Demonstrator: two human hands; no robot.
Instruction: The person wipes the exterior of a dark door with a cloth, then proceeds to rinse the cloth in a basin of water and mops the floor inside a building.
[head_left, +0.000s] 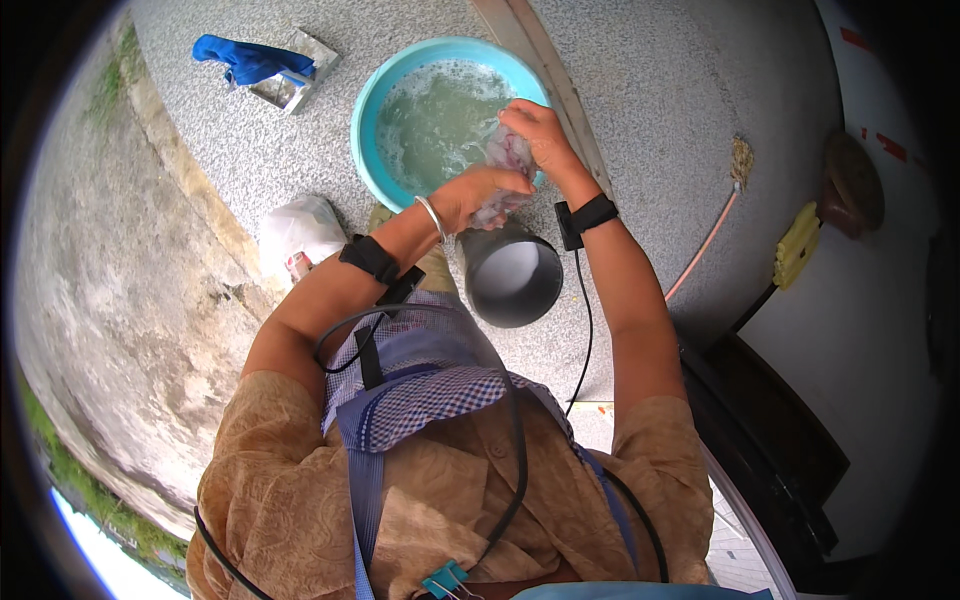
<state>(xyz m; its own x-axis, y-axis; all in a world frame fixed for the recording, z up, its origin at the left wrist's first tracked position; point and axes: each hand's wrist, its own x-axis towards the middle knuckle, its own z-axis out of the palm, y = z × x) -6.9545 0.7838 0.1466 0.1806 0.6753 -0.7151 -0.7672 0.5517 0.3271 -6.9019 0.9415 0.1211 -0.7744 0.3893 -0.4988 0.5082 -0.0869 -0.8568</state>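
A wet, whitish translucent bundle with pinkish parts (508, 156), perhaps thin cloth or plastic, is gripped in both fists at the near right rim of a turquoise plastic basin (365, 142). My left hand (480, 193), with a silver bangle on its wrist, grips the lower end. My right hand (541, 135) is closed around the upper end, over the basin's edge. Cloudy, foamy water (435, 124) fills much of the basin. Just below my hands stands a dark cylindrical bucket (512, 289), pale inside.
A white plastic bag (300, 229) lies left of the bucket. A blue cloth (255, 61) hangs over a metal dustpan-like tray (319, 67) at upper left. On the right are a pink-handled brush (741, 165) and a yellow object (796, 244). A cable dangles beside my right forearm.
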